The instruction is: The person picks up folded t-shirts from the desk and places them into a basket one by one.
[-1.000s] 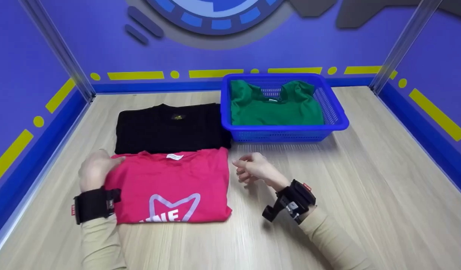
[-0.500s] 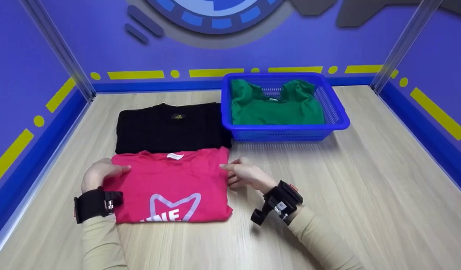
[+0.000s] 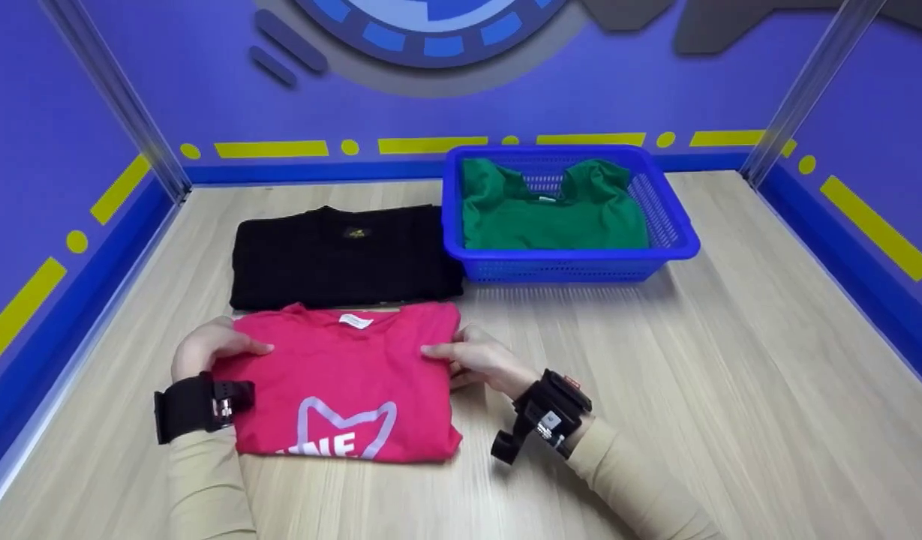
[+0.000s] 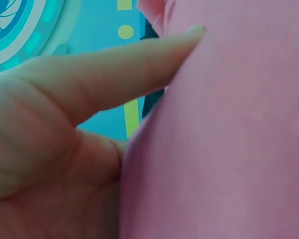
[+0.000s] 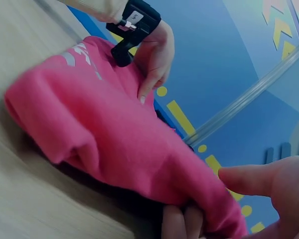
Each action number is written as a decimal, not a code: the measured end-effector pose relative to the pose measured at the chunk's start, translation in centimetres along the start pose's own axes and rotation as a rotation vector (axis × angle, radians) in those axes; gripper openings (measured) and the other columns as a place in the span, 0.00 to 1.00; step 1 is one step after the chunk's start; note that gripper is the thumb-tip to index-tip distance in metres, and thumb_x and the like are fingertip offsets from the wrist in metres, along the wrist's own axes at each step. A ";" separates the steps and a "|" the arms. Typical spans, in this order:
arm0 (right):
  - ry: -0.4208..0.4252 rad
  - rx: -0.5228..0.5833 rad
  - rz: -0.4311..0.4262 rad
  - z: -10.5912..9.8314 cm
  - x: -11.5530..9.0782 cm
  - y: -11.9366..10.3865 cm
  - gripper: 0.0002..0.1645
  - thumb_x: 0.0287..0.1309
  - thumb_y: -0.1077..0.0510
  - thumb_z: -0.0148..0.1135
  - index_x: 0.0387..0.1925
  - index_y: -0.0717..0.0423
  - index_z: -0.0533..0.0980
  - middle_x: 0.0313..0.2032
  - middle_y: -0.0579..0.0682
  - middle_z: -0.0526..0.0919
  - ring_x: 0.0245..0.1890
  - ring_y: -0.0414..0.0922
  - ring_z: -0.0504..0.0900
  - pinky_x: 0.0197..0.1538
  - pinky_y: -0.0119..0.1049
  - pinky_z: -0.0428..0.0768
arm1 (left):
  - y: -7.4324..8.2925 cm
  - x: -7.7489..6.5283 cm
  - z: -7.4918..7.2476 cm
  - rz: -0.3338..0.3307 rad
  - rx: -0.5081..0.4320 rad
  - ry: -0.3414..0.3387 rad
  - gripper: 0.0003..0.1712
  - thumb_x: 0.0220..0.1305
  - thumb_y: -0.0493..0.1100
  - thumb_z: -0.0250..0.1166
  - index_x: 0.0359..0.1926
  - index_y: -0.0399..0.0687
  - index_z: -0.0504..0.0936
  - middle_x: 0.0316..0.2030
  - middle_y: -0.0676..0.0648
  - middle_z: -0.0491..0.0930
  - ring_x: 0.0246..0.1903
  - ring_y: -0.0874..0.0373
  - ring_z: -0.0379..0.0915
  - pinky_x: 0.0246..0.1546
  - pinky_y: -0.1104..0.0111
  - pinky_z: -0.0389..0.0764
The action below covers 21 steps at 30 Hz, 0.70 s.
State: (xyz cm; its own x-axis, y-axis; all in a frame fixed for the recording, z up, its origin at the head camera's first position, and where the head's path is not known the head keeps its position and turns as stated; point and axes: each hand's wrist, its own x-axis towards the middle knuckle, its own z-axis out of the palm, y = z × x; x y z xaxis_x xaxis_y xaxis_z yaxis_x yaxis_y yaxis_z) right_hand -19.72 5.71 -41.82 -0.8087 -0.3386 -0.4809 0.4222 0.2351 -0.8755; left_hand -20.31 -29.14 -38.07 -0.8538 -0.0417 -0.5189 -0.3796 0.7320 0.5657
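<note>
A folded pink T-shirt with a star outline and white letters lies in front of me in the head view. My left hand grips its left side, thumb on top and the other fingers hidden beneath the cloth. At the right side my right hand holds it the same way; in the right wrist view its fingertips tuck under the pink fabric. That view also shows a shadowed gap below the shirt's near edge. Just behind is a folded black T-shirt.
A blue plastic basket stands at the back, right of the black shirt and touching or overlapping its corner. Inside is a folded green T-shirt. Blue printed walls border the wooden table at the back and sides.
My right hand has come left onto the pink T-shirt's side, and both thumbs have moved inward over it. The shirt has shifted slightly toward me, away from the black one.
</note>
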 end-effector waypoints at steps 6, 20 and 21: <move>0.030 -0.113 -0.052 0.8 -0.6 0.0 0.12 0.49 0.54 0.66 0.33 0.56 0.75 0.20 0.43 0.75 0.18 0.36 0.73 0.23 0.27 0.75 | 0.6 -0.4 -0.1 0.045 -0.006 -0.035 0.40 0.53 0.47 0.65 0.58 0.24 0.59 0.53 0.30 0.63 0.52 0.39 0.65 0.55 0.52 0.68; 0.057 -0.102 -0.186 1.3 -1.3 -0.3 0.28 0.45 0.62 0.68 0.50 0.62 0.69 0.40 0.54 0.81 0.34 0.39 0.80 0.38 0.32 0.80 | 2.9 -2.4 -0.6 0.110 0.107 -0.003 0.52 0.55 0.50 0.64 0.64 0.19 0.46 0.59 0.25 0.56 0.57 0.35 0.60 0.58 0.49 0.65; 0.063 -0.103 -0.203 1.1 -1.5 -0.5 0.28 0.45 0.63 0.68 0.50 0.62 0.69 0.40 0.54 0.82 0.33 0.39 0.80 0.39 0.32 0.79 | 3.2 -2.5 -0.6 0.116 0.104 0.000 0.52 0.55 0.50 0.64 0.64 0.20 0.45 0.60 0.24 0.55 0.58 0.34 0.58 0.59 0.48 0.64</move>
State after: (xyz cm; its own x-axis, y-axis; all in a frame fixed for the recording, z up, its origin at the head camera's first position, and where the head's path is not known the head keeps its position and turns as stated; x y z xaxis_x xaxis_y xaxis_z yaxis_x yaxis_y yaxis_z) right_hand -18.30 5.11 -40.70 -0.8980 -0.3320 -0.2888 0.2069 0.2606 -0.9430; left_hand -19.60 -27.09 -34.59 -0.8899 0.0472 -0.4537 -0.2393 0.7984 0.5525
